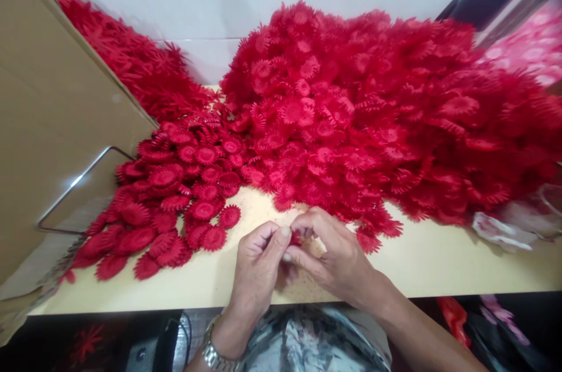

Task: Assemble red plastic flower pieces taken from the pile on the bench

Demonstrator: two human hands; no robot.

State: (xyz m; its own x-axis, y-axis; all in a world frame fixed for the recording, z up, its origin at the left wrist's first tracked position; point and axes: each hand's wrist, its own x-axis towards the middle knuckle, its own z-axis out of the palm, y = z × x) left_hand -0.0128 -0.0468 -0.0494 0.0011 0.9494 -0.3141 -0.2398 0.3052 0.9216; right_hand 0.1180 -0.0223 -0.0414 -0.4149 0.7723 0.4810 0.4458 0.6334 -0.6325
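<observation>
My left hand (257, 264), with a metal watch (215, 348) at the wrist, and my right hand (336, 252) meet over the table's near edge. Thumbs and fingertips of both are pinched together around a small red flower piece (295, 238), mostly hidden by the fingers. Left of my hands lies a spread of round, fringed red flower discs (204, 208), the nearest some way from my left hand. Behind my hands rises a large heap of similar red flower pieces (325, 120), with a few lying close beyond my right hand.
A cardboard box (61, 85) stands at the left, a bent metal rod (74, 185) beside it. Star-shaped red petal pieces (127, 56) are piled behind. A pale wall (219, 3) closes the back. Clear plastic (504, 231) lies at the right; pink pieces (531, 41) show beyond.
</observation>
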